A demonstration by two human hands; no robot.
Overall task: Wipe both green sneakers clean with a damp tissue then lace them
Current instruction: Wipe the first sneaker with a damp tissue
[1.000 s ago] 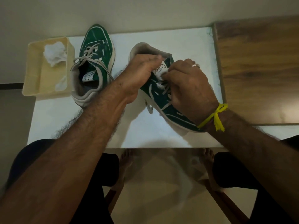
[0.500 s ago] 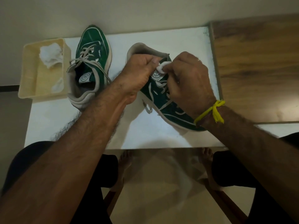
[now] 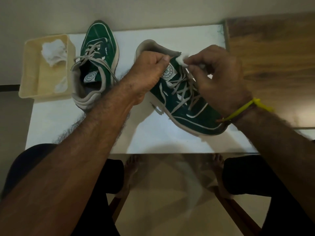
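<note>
Two green sneakers lie on a white table [image 3: 153,138]. The right sneaker [image 3: 192,114] lies with its toe toward me and its grey laces loose. My left hand [image 3: 146,74] grips its tongue and collar near the heel. My right hand [image 3: 218,75] pinches a small white tissue [image 3: 182,60] against the collar edge beside the tongue. The left sneaker [image 3: 98,53] rests further left, toe pointing away, laces loosely threaded, untouched by either hand.
A cream plastic tray [image 3: 32,74] at the table's left edge holds crumpled white tissues [image 3: 53,52]. A wooden surface [image 3: 272,51] adjoins the table on the right. My knees and bare feet show below the glass front edge.
My right hand has lifted away from the tongue toward the right, so the tissue and the round tongue label now show. My left hand keeps its grip. The camera has shifted slightly.
</note>
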